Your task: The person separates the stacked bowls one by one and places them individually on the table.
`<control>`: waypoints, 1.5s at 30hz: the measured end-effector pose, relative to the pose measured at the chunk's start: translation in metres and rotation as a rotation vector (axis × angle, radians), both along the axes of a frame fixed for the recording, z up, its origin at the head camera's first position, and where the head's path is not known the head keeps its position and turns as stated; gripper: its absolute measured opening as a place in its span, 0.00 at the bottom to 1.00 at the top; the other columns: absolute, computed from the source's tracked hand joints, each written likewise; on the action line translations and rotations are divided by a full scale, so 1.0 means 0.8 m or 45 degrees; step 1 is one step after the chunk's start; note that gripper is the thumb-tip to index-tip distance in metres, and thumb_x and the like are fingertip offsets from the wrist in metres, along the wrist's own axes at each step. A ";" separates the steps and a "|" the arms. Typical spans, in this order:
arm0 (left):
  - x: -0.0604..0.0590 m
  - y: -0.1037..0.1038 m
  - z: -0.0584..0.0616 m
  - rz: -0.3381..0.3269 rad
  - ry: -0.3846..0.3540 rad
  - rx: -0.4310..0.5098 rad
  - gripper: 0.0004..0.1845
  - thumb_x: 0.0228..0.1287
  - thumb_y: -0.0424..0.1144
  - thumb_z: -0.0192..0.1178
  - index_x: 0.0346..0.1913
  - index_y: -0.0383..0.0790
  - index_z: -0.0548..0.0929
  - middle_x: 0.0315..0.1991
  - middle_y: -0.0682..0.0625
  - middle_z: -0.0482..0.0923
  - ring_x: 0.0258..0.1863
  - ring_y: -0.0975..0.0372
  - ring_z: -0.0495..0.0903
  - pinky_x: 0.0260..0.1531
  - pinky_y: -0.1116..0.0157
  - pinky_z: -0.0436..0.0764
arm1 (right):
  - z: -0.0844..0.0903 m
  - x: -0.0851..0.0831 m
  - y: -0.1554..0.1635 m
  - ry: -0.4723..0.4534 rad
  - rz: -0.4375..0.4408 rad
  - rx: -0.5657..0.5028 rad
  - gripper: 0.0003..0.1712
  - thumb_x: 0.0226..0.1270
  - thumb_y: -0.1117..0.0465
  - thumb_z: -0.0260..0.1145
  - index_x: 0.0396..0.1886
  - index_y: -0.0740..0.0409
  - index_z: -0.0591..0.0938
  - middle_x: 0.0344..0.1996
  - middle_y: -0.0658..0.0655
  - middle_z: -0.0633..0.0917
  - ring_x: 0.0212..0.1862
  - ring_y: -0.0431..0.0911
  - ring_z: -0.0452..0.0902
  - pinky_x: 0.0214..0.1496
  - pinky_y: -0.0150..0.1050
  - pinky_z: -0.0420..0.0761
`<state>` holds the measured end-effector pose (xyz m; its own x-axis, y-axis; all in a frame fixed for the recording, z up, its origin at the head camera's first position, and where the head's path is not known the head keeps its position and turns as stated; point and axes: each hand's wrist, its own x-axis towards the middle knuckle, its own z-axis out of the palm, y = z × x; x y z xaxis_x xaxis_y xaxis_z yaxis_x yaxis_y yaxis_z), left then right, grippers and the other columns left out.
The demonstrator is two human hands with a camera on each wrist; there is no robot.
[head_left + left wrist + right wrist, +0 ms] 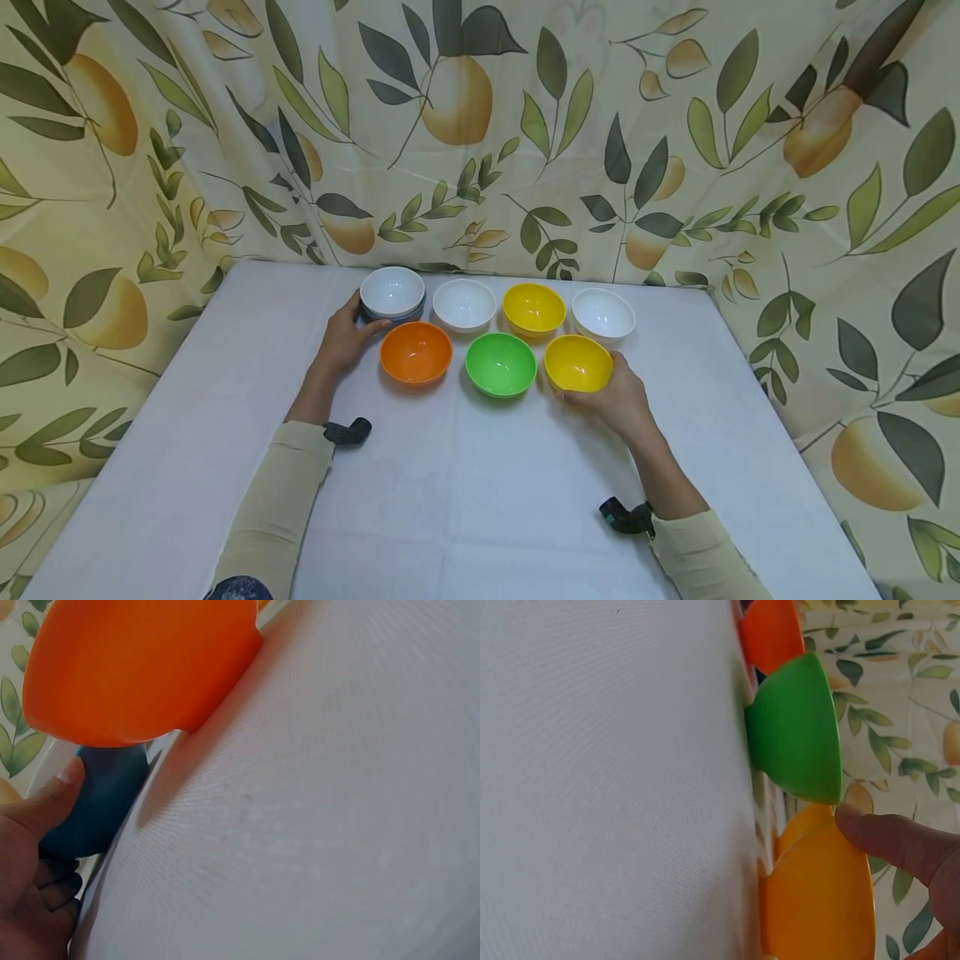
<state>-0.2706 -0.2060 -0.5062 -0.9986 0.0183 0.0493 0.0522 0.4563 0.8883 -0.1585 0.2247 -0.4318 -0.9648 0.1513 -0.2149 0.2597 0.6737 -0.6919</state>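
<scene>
At the back left, a white bowl point(392, 292) is stacked in a blue bowl point(420, 312). My left hand point(345, 337) grips this stack from the left, its thumb on the blue side in the left wrist view. My right hand point(618, 396) holds the front yellow bowl point(577, 363) by its right side, thumb at the near rim. Left of that yellow bowl, the green bowl point(501, 365) and then the orange bowl point(416, 353) make up the front row. In the right wrist view, my thumb point(877, 834) lies at the yellow bowl's edge, close to the green bowl.
Behind the front row stand a white bowl point(464, 305), another yellow bowl point(534, 309) and a further white bowl point(603, 314). All rest on a white-covered table point(450, 500). A fruit-and-leaf patterned cloth point(480, 167) hangs along the table's back edge.
</scene>
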 end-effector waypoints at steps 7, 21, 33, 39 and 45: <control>-0.001 0.002 0.003 -0.004 -0.004 0.003 0.52 0.69 0.47 0.72 0.86 0.44 0.51 0.84 0.44 0.53 0.83 0.50 0.50 0.80 0.49 0.53 | 0.002 0.001 0.001 0.013 0.019 0.026 0.64 0.55 0.51 0.84 0.79 0.72 0.55 0.70 0.74 0.69 0.67 0.67 0.67 0.72 0.65 0.71; 0.000 0.002 -0.001 -0.007 -0.018 0.013 0.52 0.69 0.47 0.73 0.86 0.44 0.50 0.84 0.44 0.53 0.83 0.50 0.49 0.80 0.49 0.53 | 0.007 0.004 0.004 -0.001 0.025 0.030 0.64 0.52 0.47 0.85 0.76 0.72 0.58 0.67 0.72 0.71 0.65 0.65 0.68 0.70 0.65 0.73; -0.001 -0.002 0.000 -0.007 -0.004 0.006 0.53 0.69 0.49 0.73 0.86 0.44 0.51 0.84 0.44 0.53 0.83 0.50 0.50 0.81 0.48 0.51 | 0.031 0.015 -0.009 0.213 0.085 -0.001 0.66 0.55 0.47 0.84 0.83 0.65 0.55 0.74 0.70 0.67 0.69 0.65 0.67 0.72 0.66 0.71; -0.002 -0.003 0.000 -0.010 0.003 0.005 0.53 0.68 0.48 0.73 0.86 0.43 0.51 0.84 0.44 0.53 0.83 0.50 0.50 0.81 0.49 0.51 | 0.046 0.014 -0.031 0.154 0.080 0.041 0.73 0.58 0.42 0.81 0.84 0.69 0.43 0.80 0.74 0.56 0.75 0.69 0.60 0.75 0.67 0.67; -0.001 -0.002 0.000 -0.009 -0.007 -0.015 0.53 0.69 0.48 0.73 0.86 0.41 0.50 0.84 0.43 0.52 0.83 0.50 0.50 0.81 0.50 0.52 | 0.049 0.004 -0.053 0.185 0.169 0.062 0.73 0.57 0.42 0.81 0.84 0.69 0.45 0.81 0.73 0.54 0.78 0.68 0.56 0.77 0.68 0.61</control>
<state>-0.2716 -0.2074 -0.5065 -0.9987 0.0255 0.0436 0.0505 0.4663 0.8832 -0.1555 0.1825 -0.3926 -0.9973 0.0274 -0.0678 0.0663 0.7287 -0.6816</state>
